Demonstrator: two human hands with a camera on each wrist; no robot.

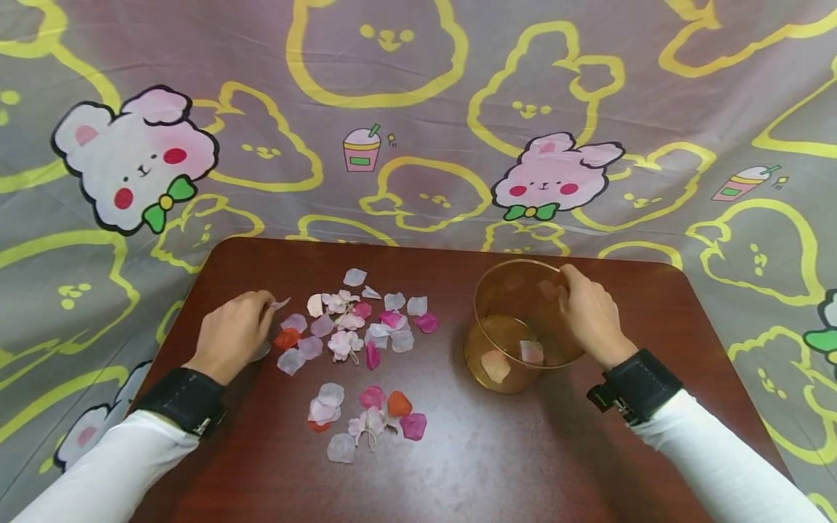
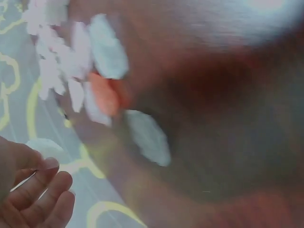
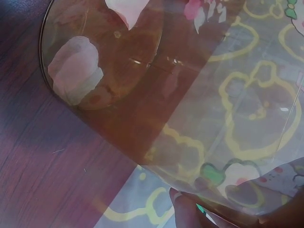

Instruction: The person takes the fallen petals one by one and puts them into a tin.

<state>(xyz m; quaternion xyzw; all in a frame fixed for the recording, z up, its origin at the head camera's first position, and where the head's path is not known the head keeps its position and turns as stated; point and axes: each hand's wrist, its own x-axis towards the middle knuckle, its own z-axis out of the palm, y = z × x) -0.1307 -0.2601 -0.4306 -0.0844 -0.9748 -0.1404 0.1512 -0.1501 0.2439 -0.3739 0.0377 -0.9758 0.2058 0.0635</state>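
Several fabric petals (image 1: 353,323) in pink, white and red lie scattered mid-table, with a second small cluster (image 1: 366,418) nearer me. My left hand (image 1: 264,309) sits at the left edge of the scatter and pinches a pale petal (image 1: 281,303) at its fingertips. The left wrist view is blurred: curled fingers (image 2: 38,190), a white petal (image 2: 147,137) and an orange one (image 2: 103,94). My right hand (image 1: 567,290) grips the rim and side of a clear amber cup (image 1: 516,330) that holds a few petals (image 1: 531,351). The right wrist view shows the cup (image 3: 142,95), a petal inside (image 3: 76,69) and a fingertip (image 3: 183,209).
The dark brown table (image 1: 497,465) has rounded far corners and stands on a grey cloth (image 1: 418,109) printed with yellow outlines and pink rabbits. Bare tabletop lies in front of the cup and along the near edge.
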